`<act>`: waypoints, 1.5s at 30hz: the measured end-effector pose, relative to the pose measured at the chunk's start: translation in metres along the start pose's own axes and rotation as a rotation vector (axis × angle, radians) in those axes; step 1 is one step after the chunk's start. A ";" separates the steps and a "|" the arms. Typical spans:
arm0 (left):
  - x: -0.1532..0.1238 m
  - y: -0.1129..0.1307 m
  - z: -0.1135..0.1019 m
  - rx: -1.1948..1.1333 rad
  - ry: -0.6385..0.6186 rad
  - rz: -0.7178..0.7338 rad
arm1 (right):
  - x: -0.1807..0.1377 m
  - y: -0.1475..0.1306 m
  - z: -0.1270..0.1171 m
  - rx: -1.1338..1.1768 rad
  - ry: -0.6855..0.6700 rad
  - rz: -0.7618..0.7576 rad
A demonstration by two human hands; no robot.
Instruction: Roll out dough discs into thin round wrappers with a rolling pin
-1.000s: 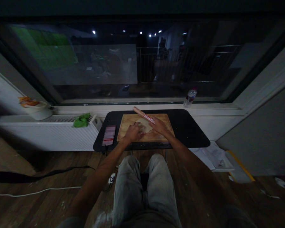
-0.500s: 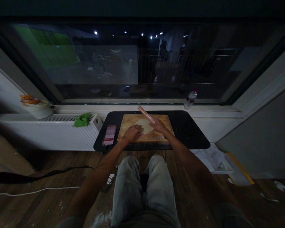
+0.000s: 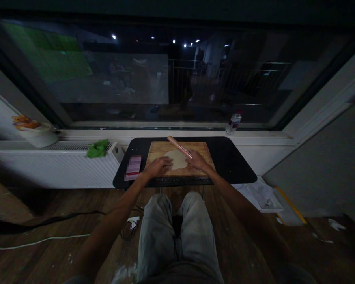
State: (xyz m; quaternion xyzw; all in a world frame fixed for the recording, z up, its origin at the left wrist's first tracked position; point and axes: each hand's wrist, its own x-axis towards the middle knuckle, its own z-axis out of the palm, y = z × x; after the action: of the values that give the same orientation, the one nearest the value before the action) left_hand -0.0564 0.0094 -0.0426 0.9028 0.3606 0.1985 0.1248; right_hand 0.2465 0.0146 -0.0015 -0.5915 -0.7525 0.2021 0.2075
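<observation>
A flat, roughly round sheet of dough (image 3: pixel 180 161) lies on a wooden cutting board (image 3: pixel 158 148). At its left edge is my left hand (image 3: pixel 159 165), its fingers stretched onto the rim of the dough. My right hand (image 3: pixel 197 161) is closed around the near end of a rolling pin (image 3: pixel 180 147). The pin slants away to the far left, over the back right part of the dough; I cannot tell whether it touches. Both palms are turned down, hiding the undersides of the fingers.
A black table (image 3: pixel 230 161) carries the board and a phone (image 3: pixel 133 167) with a blurred screen. A water bottle (image 3: pixel 233 123) stands on the windowsill. Left of the table, a green cloth (image 3: pixel 97 148) and a white pot (image 3: pixel 41 135) rest by the radiator (image 3: pixel 77 169). Cables cross the floor.
My left hand has drawn slightly back toward the dough's left edge, uncovering more of it. The rolling pin's far end sits a little lower. The whole view has shifted slightly.
</observation>
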 end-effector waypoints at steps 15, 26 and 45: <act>-0.011 0.023 -0.008 0.276 0.003 -0.130 | -0.003 -0.028 -0.005 -0.187 -0.122 -0.161; -0.011 0.015 -0.007 0.255 -0.017 -0.001 | -0.003 -0.012 -0.009 -0.183 -0.116 -0.159; -0.002 0.047 0.006 0.132 0.050 -0.069 | 0.014 0.002 -0.009 0.078 -0.326 -0.286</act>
State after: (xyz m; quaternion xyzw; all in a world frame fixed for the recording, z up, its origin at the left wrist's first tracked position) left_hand -0.0268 -0.0261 -0.0309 0.8908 0.4069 0.1925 0.0630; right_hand 0.2499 0.0291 0.0064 -0.4297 -0.8440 0.2923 0.1324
